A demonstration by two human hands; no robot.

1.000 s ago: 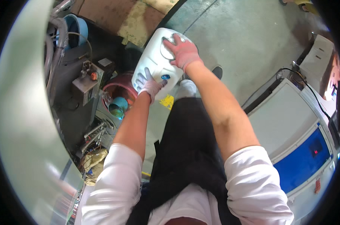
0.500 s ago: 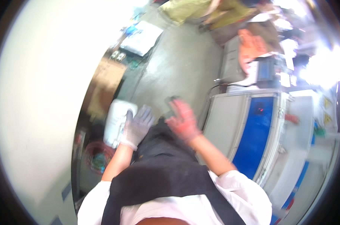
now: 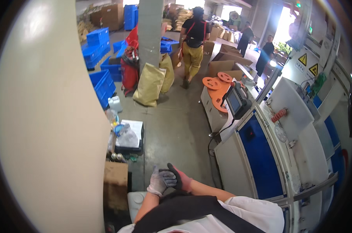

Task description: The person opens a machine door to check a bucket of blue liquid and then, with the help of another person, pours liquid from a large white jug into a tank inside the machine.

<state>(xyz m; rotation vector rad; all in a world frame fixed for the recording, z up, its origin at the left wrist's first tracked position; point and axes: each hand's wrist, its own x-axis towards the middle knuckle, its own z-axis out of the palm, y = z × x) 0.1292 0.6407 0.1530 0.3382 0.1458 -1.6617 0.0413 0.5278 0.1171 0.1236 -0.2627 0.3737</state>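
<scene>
In front of my body the two gloved hands meet. My left hand (image 3: 160, 184), in a greyish-white glove, has its fingers curled against the palm side of the right one, with the thumb pointing up. My right hand (image 3: 181, 180) wears a glove with a pinkish-red back and a dark palm side. Its thumb leans toward the left hand, while its other fingers are mostly hidden. No loose object shows between them. A white plastic container (image 3: 135, 202) stands just beside my left forearm.
To the right runs a machine with a blue panel (image 3: 261, 155) and a control pendant (image 3: 236, 101). Orange discs (image 3: 214, 91) lie beyond it. Left are a cardboard box (image 3: 115, 176) and a black case (image 3: 130, 149). Ahead stand a yellow sack (image 3: 149, 85), a pillar (image 3: 150, 35) and a walking person (image 3: 194, 42).
My hands were apart and spread, and now they are together. The view has lifted from the floor toward the workshop ahead.
</scene>
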